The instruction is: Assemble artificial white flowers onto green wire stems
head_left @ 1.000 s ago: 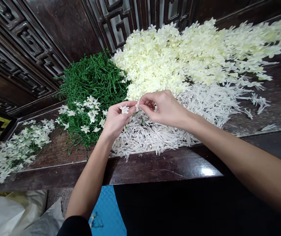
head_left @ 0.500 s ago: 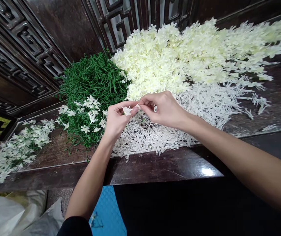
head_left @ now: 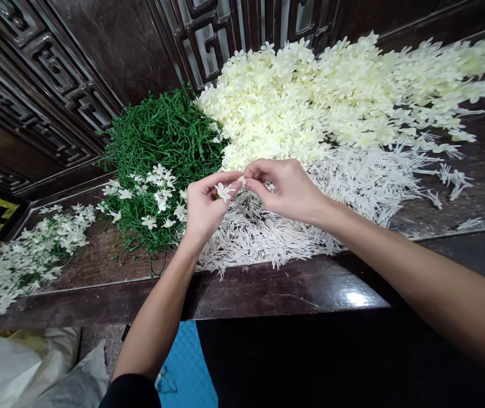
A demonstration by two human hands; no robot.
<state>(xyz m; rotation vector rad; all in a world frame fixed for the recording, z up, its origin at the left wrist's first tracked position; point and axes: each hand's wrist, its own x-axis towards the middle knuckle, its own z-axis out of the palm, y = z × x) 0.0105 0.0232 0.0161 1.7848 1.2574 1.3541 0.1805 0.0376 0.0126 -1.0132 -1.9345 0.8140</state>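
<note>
My left hand [head_left: 209, 199] is closed on an artificial flower stem, with one white blossom [head_left: 224, 192] showing beside the thumb. Fingertip to fingertip with it, my right hand [head_left: 283, 187] pinches a small white flower piece [head_left: 242, 180] at the stem's end. How the two pieces join is hidden by the fingers. Under both hands lies a heap of thin white plastic sprigs [head_left: 268, 235]. Behind them are a pile of loose cream petals [head_left: 276, 107] and a mound of green plastic stems [head_left: 161, 130], with several white flowers on stems [head_left: 157, 192] on its front.
Everything rests on a dark wooden bench [head_left: 110, 258] with a carved lattice back [head_left: 55, 68]. More white flower stems [head_left: 42, 249] lie at the left end. White sacks [head_left: 8, 362] and a blue surface [head_left: 189, 362] are below the front edge.
The view has shifted slightly. The fingertips of both hands have come closer around the small white piece, and the blossom by my left thumb has turned a little.
</note>
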